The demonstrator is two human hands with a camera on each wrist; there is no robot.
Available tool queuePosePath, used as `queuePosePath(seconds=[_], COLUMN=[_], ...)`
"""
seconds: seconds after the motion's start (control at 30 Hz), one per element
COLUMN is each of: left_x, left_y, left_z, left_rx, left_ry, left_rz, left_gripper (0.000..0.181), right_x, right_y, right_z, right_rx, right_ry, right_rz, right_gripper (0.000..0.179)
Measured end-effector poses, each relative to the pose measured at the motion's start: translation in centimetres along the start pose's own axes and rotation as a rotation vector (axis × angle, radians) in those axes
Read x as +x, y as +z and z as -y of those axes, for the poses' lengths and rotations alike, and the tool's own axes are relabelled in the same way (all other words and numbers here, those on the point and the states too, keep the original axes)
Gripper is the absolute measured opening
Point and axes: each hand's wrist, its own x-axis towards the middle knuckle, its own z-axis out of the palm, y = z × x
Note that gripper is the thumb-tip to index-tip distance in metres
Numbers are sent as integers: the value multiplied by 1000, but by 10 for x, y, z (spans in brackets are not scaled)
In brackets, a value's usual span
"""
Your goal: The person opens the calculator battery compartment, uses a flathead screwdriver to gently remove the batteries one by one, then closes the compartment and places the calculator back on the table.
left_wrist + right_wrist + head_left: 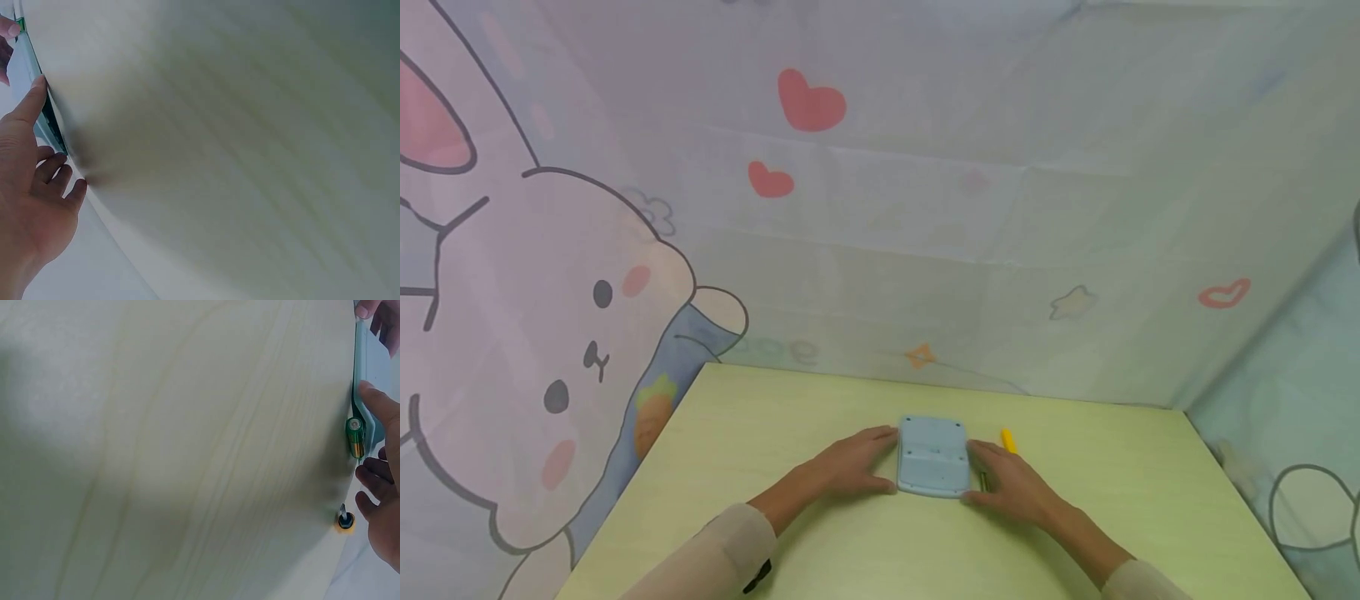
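A light blue flat device point(933, 458), its screwed back facing up, lies on the table between both hands. My left hand point(853, 462) is at its left side, with fingertips and thumb along the edge; in the left wrist view the thumb touches the rim and the other fingers bend loosely. On the opposite side my right hand point(1011, 483) has its thumb on the device's edge, the fingers relaxed. A green battery point(355, 437) lies beside the device, under the right hand's arch. Beyond that hand lies a screwdriver point(344, 522) with a yellow handle point(1009, 441) and a metal tip.
The pale wooden table point(820, 400) ends at a printed cloth backdrop point(880, 250) behind it. More of this cloth hangs along the left and right sides. A small black piece point(757, 577) shows beneath the left sleeve.
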Motion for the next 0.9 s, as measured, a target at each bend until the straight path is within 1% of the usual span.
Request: queuePosePath(seconds=[0.23,0.33,0.63,0.9], left_x=[2,4,6,6], left_y=[3,4,6,6], left_z=[1,1,2,2], left_rx=[22,27,39,76], left_ry=[22,25,27,61], left_rz=[-2,0,-4,-29], left_gripper=[89,88,86,85], right_x=[1,1,1,2], right_y=[-1,0,0,0], right_z=[-1,-1,-1,-3], right_rx=[13,26,16,42], right_ry=[4,10,15,14], right_rz=[24,37,48,74], right_gripper=[85,86,83,81])
